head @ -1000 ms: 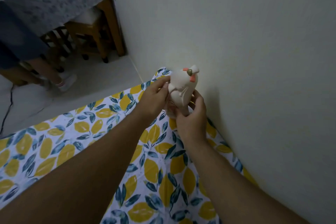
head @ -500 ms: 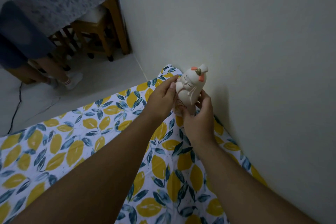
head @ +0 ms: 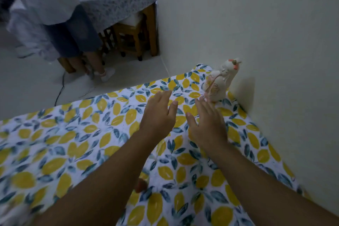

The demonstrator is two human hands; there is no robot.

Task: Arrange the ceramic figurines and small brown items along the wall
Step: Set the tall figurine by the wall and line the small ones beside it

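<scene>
A white ceramic figurine (head: 221,80) with orange and gold hair ornaments stands upright on the lemon-print cloth (head: 73,134), close against the wall at the far corner. My right hand (head: 207,124) hovers just in front of it, fingers spread, its fingertips near the figurine's base and holding nothing. My left hand (head: 159,115) floats beside it to the left, also empty with fingers apart. A small brown item (head: 140,185) peeks out from under my left forearm, mostly hidden.
The cream wall (head: 266,42) runs along the right edge of the cloth. Beyond the cloth lies pale floor, a person's legs (head: 80,42) and shoes, a wooden stool (head: 132,38) and a table with a patterned cover (head: 113,3).
Both hands held the figurine in the air before. Now it stands on the cloth by the wall, and both hands have let go and drawn back.
</scene>
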